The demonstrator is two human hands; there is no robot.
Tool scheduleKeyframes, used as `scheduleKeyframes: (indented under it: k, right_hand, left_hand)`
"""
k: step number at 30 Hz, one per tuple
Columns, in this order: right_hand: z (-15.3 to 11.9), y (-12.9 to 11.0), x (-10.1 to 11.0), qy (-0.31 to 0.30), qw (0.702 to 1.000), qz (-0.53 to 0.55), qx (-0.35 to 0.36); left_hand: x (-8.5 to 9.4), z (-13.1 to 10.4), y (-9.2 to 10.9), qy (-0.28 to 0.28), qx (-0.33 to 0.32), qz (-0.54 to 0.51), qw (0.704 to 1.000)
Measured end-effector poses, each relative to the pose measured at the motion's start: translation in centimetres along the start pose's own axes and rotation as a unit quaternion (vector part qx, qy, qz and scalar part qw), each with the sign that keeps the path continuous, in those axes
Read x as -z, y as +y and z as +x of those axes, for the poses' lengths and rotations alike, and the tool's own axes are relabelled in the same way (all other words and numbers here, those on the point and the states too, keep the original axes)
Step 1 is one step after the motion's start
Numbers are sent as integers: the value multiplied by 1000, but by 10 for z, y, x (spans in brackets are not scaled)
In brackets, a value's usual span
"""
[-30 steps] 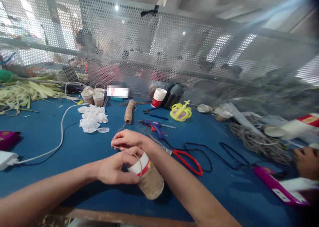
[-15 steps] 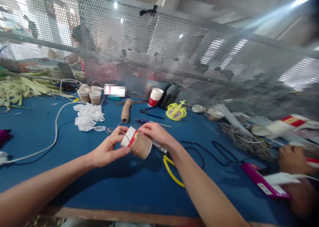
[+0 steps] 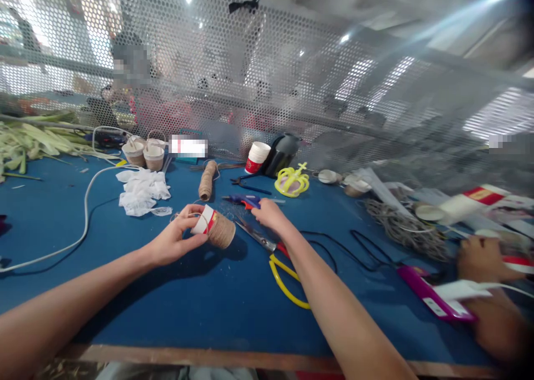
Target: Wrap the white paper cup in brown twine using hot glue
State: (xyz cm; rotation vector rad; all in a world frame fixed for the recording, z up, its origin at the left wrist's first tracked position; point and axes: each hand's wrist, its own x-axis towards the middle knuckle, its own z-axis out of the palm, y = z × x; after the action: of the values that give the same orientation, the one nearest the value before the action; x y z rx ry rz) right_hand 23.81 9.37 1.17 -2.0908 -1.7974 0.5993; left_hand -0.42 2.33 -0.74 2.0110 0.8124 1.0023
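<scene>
My left hand (image 3: 183, 232) grips the rim end of a paper cup (image 3: 204, 222), white and red there and wound with brown twine (image 3: 222, 231) over its lower part. The cup lies tilted on its side above the table, a loose strand of twine over my fingers. My right hand (image 3: 269, 216) is closed around the handle of a blue glue gun (image 3: 238, 199), whose nozzle points left; the handle is mostly hidden by the hand. Scissors with yellow and red handles (image 3: 287, 282) lie under my right forearm, blades towards the cup.
Behind stand a twine spool (image 3: 207, 181), pliers (image 3: 250, 186), stacked paper cups (image 3: 257, 157) and a yellow crown-shaped piece (image 3: 292, 181). White lace (image 3: 144, 192) and two twine-wrapped cups (image 3: 144, 153) are left. At right are a purple power strip (image 3: 434, 294) and another person's hand (image 3: 479, 260).
My right hand has left the twine-wrapped cup and moved right, closing on the glue gun. My left hand still holds the cup, slightly further left. The scissors now show more fully.
</scene>
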Motion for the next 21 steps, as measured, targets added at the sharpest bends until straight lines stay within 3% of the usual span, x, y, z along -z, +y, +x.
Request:
scheduleKeyframes:
  k: [5, 11, 18, 21]
  right_hand:
    - [-36, -12, 21, 33, 992, 114, 41]
    - [-84, -19, 28, -74, 942, 311, 105]
    - [-105, -19, 16, -80, 966, 213, 126]
    - [-110, -19, 13, -53, 976, 159, 141]
  left_hand:
    - [0, 0, -6, -21, 14, -5, 1000]
    - [-1, 1, -9, -36, 34, -17, 999]
    - [-1, 2, -15, -22, 40, -4, 999]
    - [-1, 3, -16, -21, 50, -4, 999]
